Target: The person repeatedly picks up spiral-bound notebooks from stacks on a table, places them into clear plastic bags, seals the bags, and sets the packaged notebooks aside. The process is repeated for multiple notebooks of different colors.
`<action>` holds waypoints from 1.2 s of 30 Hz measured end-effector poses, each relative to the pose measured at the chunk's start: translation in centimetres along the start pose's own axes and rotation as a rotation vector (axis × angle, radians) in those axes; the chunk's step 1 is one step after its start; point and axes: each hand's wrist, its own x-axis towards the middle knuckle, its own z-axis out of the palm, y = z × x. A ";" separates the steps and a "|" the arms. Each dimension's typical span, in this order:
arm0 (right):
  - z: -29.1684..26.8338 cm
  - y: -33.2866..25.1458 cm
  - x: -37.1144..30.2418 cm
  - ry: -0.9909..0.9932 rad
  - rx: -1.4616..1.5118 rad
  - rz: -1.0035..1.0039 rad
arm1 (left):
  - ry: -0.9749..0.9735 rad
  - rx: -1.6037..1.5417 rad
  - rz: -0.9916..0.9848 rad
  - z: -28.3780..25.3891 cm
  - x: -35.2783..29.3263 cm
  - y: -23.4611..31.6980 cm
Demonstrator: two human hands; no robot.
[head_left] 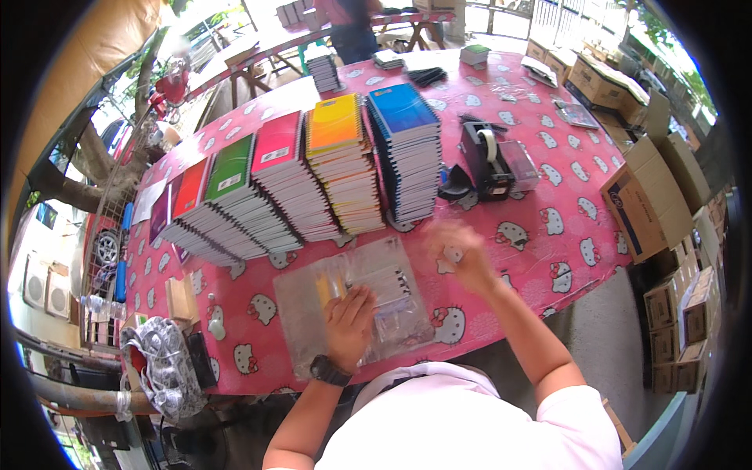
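My left hand (350, 315), with a dark watch on its wrist, lies flat with fingers extended on clear plastic bags (298, 313) near the table's front edge. Something yellow and something white with black marks show through the plastic beside my fingers; I cannot make out what they are. Smeared by motion, my right hand (462, 254) is over the table to the right of the bags, its fingers unclear. Just beyond the bags stand tall stacks of spiral notebooks: purple, red, green (231, 168), pink (278, 142), yellow (335, 125) and blue (403, 110).
A black tape dispenser (489, 168) stands right of the blue stack. Open cardboard boxes (646, 200) line the right side. At the left edge are a patterned grey cloth bag (164, 364) and a small bottle (216, 327). A person (350, 27) stands beyond the pink-covered table (548, 243).
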 end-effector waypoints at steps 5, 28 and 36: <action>-14.2 13.1 3.0 0.518 -0.998 0.465 | 0.033 0.015 0.022 0.4 0.5 0.4; 1.0 -2.0 -0.1 0.280 0.734 1.010 | 0.137 -0.127 -0.015 0.7 -0.6 -0.9; 10.4 -10.6 -2.3 0.252 0.507 1.061 | 0.212 -0.204 0.049 1.3 -0.2 -1.4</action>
